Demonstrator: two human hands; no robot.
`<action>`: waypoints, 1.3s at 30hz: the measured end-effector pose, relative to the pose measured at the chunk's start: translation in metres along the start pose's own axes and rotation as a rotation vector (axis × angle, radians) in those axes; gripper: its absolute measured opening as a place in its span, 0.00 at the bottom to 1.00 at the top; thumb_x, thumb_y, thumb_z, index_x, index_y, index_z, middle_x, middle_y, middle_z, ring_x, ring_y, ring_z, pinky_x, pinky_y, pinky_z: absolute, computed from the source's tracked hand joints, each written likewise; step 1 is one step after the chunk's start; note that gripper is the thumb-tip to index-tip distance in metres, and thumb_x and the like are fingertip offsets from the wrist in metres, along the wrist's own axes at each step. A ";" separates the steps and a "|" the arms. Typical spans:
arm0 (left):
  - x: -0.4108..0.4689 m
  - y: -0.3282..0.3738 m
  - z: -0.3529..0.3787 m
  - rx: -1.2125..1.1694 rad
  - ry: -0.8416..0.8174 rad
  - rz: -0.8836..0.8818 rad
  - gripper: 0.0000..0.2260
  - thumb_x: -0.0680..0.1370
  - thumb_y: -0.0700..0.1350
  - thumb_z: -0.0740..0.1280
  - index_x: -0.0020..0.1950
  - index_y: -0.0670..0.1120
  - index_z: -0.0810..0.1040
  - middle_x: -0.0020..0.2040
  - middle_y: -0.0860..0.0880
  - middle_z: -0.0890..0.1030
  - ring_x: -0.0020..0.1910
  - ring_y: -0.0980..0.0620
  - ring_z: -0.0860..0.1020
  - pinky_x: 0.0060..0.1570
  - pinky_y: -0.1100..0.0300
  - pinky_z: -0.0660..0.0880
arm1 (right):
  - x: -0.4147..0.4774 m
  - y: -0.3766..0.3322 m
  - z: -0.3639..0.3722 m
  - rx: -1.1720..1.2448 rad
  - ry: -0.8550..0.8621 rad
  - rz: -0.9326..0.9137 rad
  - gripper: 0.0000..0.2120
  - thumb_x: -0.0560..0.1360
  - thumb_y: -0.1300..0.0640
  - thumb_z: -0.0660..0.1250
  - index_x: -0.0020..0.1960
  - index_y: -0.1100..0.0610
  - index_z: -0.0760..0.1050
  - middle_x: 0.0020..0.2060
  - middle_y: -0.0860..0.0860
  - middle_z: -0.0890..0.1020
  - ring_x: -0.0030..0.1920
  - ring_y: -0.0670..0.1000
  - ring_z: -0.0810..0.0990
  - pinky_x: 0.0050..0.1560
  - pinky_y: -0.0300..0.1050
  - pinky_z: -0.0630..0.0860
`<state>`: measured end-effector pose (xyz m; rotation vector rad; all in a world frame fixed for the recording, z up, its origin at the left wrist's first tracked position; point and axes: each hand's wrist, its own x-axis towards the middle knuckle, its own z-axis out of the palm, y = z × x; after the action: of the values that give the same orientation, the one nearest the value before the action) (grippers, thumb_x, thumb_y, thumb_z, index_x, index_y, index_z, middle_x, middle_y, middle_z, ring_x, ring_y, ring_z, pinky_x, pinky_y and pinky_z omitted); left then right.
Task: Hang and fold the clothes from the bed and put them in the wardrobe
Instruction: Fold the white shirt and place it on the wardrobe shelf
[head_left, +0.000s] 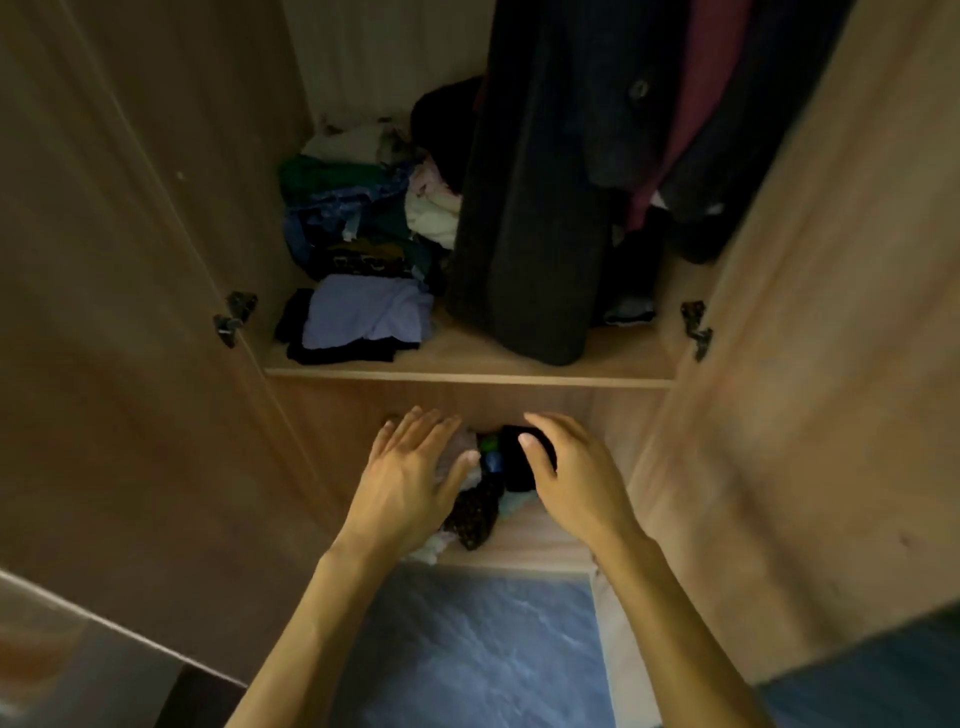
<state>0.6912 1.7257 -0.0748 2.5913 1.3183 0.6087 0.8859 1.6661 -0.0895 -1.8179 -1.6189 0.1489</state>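
A jumbled pile of small clothes (475, 512), with pale, dotted dark and blue-green pieces, lies in the wardrobe (389, 52) just below the shelf (467, 378). The left hand (410, 470), fingers straight and spread, presses the pile's pale side. The right hand (576, 480) curls its thumb and fingers round a black bundle (511, 460) on top of the pile.

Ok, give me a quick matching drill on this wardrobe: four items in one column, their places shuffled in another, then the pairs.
1. lilac folded top
2. long dark coat
3. black bundle
4. maroon garment

A. lower shelf, held by the right hand
B. hanging further right, between dark garments
C. upper shelf, front left
D. hanging, hem down at the upper shelf

Pairs: 1-C, 2-D, 3-A, 4-B
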 end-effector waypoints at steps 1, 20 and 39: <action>-0.007 0.007 0.002 -0.007 -0.017 0.038 0.30 0.77 0.64 0.49 0.68 0.47 0.72 0.68 0.46 0.74 0.71 0.45 0.67 0.69 0.47 0.61 | -0.017 0.001 -0.005 -0.025 0.015 0.022 0.18 0.80 0.48 0.58 0.65 0.56 0.74 0.60 0.51 0.79 0.60 0.51 0.76 0.61 0.47 0.72; -0.259 0.193 0.020 -0.656 -0.593 0.856 0.40 0.73 0.73 0.43 0.69 0.47 0.73 0.67 0.48 0.74 0.67 0.48 0.71 0.69 0.58 0.61 | -0.448 -0.124 -0.111 -0.403 0.574 0.923 0.19 0.80 0.45 0.57 0.61 0.56 0.77 0.56 0.52 0.81 0.55 0.50 0.79 0.56 0.33 0.68; -0.636 0.367 -0.021 -0.665 -0.858 1.251 0.33 0.74 0.69 0.52 0.72 0.52 0.67 0.70 0.54 0.71 0.69 0.56 0.68 0.69 0.60 0.63 | -0.855 -0.279 -0.158 -0.416 0.955 1.243 0.20 0.78 0.41 0.59 0.65 0.49 0.74 0.61 0.45 0.78 0.62 0.44 0.74 0.63 0.36 0.66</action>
<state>0.6171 0.9958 -0.1129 2.2741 -0.7121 -0.0389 0.5490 0.8178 -0.1140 -2.3851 0.2489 -0.4782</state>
